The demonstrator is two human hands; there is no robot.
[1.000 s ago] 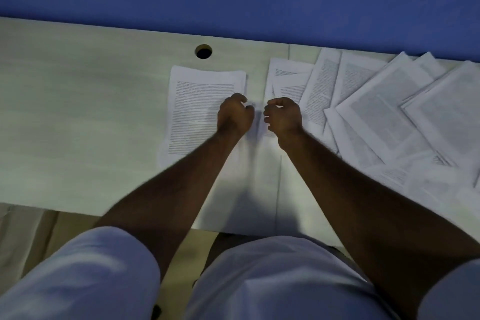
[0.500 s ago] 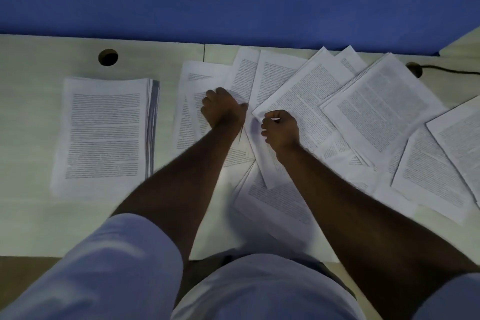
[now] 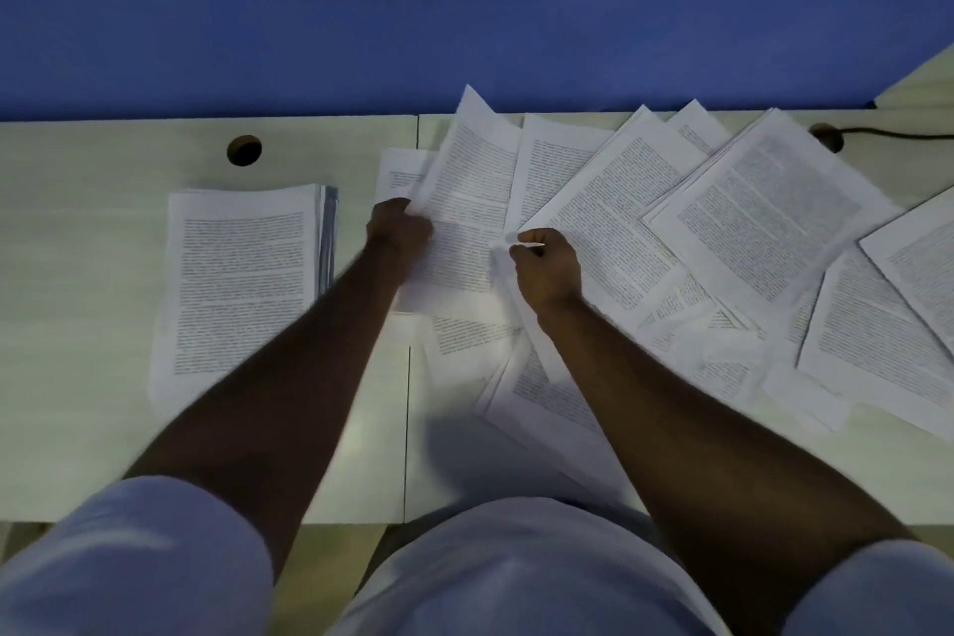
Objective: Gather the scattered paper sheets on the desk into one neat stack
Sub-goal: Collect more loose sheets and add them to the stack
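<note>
White printed sheet (image 3: 467,217) is lifted between both hands: the left hand (image 3: 397,227) grips its left edge, the right hand (image 3: 547,263) pinches its right edge. Its long axis runs away from the person, far corner tilted up over the blue wall (image 3: 464,5). Scattered sheets (image 3: 764,222) overlap to the right on the pale desk (image 3: 77,248). A neat stack (image 3: 237,284) lies left of the left hand, near a cable hole (image 3: 244,150).

A blue wall (image 3: 464,5) fills the top of the frame. Below it runs a pale desk (image 3: 103,274) with a round hole (image 3: 244,150) at upper left; light is dim.
</note>
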